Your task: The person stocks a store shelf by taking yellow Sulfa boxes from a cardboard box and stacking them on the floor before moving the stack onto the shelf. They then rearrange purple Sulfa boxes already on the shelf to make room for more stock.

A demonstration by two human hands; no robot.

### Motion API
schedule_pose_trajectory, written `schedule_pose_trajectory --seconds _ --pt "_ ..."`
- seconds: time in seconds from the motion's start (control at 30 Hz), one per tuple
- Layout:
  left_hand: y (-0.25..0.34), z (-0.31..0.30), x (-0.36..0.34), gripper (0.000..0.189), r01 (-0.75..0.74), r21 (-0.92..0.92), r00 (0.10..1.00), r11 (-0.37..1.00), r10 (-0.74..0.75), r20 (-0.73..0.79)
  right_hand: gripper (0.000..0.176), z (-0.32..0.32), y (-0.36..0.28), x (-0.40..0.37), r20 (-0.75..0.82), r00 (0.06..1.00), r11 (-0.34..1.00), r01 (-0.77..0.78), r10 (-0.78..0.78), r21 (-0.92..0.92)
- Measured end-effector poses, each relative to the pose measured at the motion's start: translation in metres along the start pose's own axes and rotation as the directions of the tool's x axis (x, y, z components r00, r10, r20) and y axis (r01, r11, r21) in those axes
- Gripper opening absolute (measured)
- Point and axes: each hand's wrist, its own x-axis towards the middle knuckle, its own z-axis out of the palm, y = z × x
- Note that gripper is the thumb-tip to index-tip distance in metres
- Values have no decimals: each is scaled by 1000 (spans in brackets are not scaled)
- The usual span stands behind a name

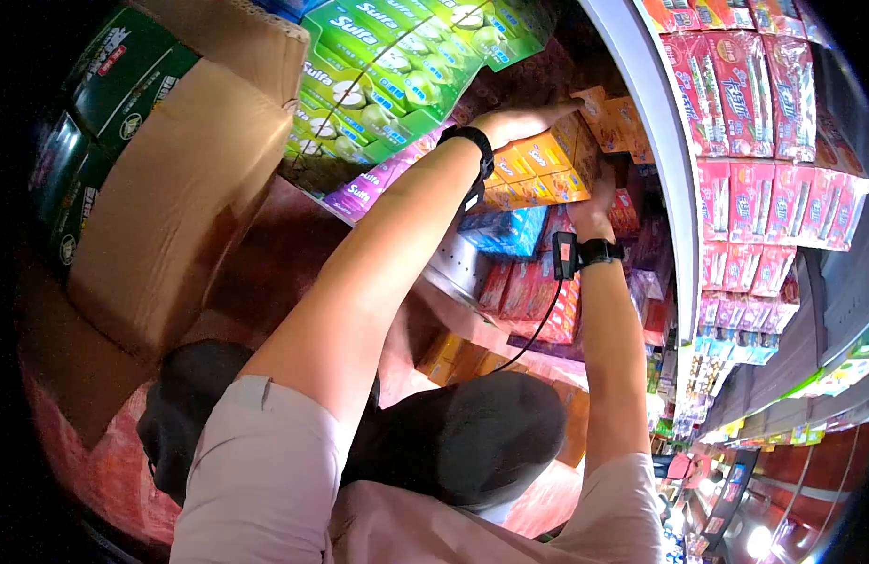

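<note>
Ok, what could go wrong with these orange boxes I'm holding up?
The stack of orange boxes is pinched only between the left hand on top and the right hand lower down, so some could slip out. The green boxes close beside them might get knocked. The cable hanging from the right wrist could snag.

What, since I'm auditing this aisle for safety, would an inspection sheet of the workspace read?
surface: white shelf edge, shelves packed full.
job's things: orange boxes, stacked, both hands on them.
clutter: cardboard carton, green boxes and pink packs around.
grippers: left hand laid on top of the stack, fingers stretched; right hand at its other side, fingers hidden.
cables: black cable hanging from the right wrist.
surroundings: further shelves along a shop aisle.
</note>
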Motion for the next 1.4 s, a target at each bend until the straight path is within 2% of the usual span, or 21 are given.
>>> schedule_pose_trajectory --seconds 0.1,0.2,0.3,0.43,0.5,0.6,0.7,0.73,0.8,0.93,1.0,1.07,1.17,1.27,1.33,1.4 --pt "-15 -4 9 78 -48 -79 999 996 49 17 40 -12 8 12 28 1000 1000 11 -12 25" --pt "-25 -2 12 74 -78 -90 997 993 79 4 38 14 -2 -12 -34 999 999 12 -14 -48" --pt "-29 -2 13 71 -96 -101 995 990 96 -9 38 -4 4 3 42 999 1000 -19 19 -18" --pt "-26 -1 12 67 -86 -120 996 989 84 -20 38 22 -9 -20 51 997 998 -51 53 -29" --pt "-24 -1 11 66 -90 -97 996 991 87 -31 38 25 -10 -22 50 998 997 -41 45 -64" --pt "-18 1 6 67 -114 -21 991 993 113 -66 43 20 -8 -17 123 991 999 -51 49 14" --pt "-19 4 8 68 -95 98 983 991 109 -148 41 42 -19 -35 31 999 996 -17 19 -83" --pt "-26 12 16 68 -58 164 974 985 92 -206 41 37 -19 -31 48 998 995 -30 34 -92" --pt "-44 16 27 68 -44 185 971 982 86 -223 41 21 -22 -20 87 994 992 -58 68 -114" --pt "-77 11 46 68 -128 44 986 991 132 -102 40 18 -17 -16 98 990 995 -97 99 -30" --pt "-78 15 43 68 -69 -16 992 998 66 -112 40 13 -16 -12 162 982 995 -103 101 4" --pt "-40 13 8 68 86 -81 985 993 -97 -140 39 10 -14 -12 135 988 997 -77 80 -23" --pt "-45 9 -8 67 -57 -2 965 998 54 -258 38 14 -14 -19 -13 989 988 -147 147 41" --pt "-45 17 -32 72 12 53 940 999 6 -340 37 23 -20 -38 -17 981 980 -194 195 32" --pt "11 27 -85 74 184 121 918 975 -126 -375 37 23 -20 -48 71 982 984 -171 174 -49" --pt "-3 34 -107 78 210 231 911 950 -104 -400 38 22 -16 -52 0 982 982 -187 187 3"
